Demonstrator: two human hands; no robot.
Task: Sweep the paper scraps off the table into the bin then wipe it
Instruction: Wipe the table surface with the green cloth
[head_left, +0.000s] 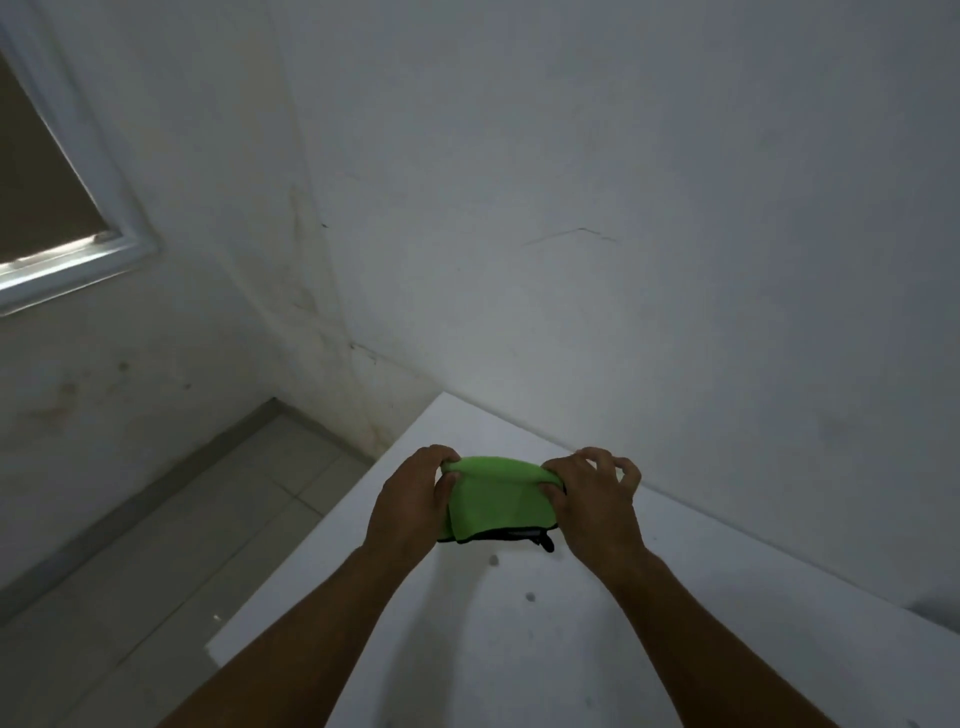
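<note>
Green cloth held between both hands above white table, left hand fingers curled round its left edge, right hand thumb and forefinger pinching its right edge, remaining fingers spread loose

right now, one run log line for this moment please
left hand: grips cloth | right hand: grips cloth | green cloth: held over white table | scraps, bin: not in view

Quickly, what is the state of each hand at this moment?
Left hand: closed, pinching the left end of the green cloth with black edging.
Right hand: closed, pinching its right end.
</note>
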